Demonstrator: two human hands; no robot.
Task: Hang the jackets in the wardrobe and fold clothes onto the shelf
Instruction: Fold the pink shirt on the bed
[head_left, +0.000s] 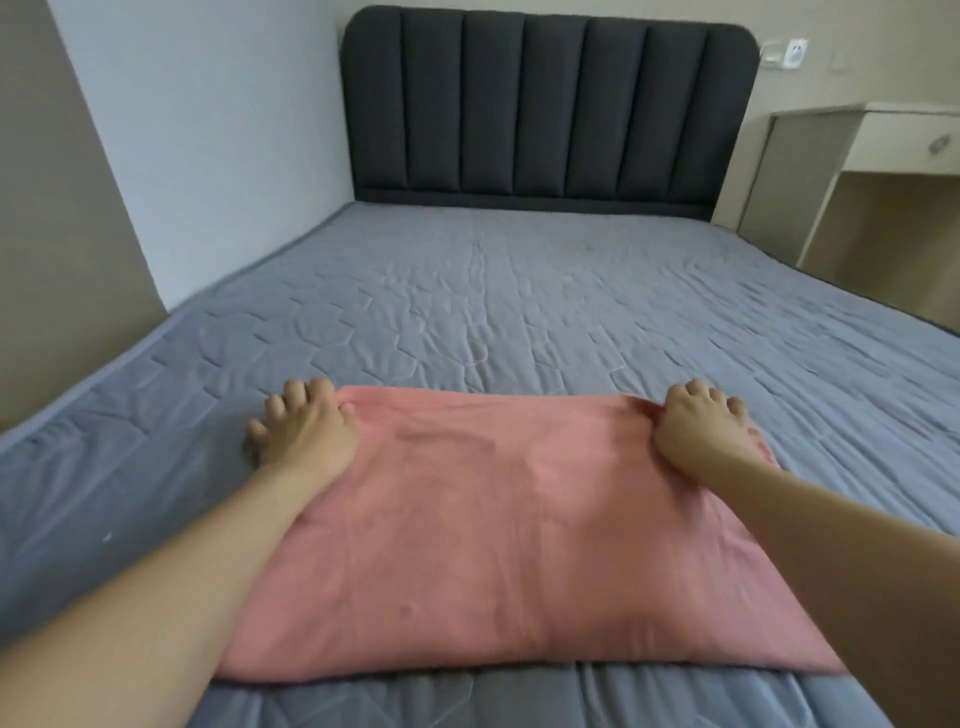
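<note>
The bed (519, 312) filled most of the view, its grey quilted cover flat and bare beyond the work, which is likely why it served as the folding surface. A dark padded headboard (550, 104) stood at the far end, a pale wall (208, 130) ran along the left, and a cream desk (883, 166) sat at the right. The pink cloth (493, 519) lay spread at the near edge, already a neat rectangle (seemingly folded once or more). The left hand (306, 431) pinched its far left corner, fingers curled at the edge; the right hand (696, 431) gripped the far right corner likewise. Holding both far corners probably set up the next fold toward the body.
</note>
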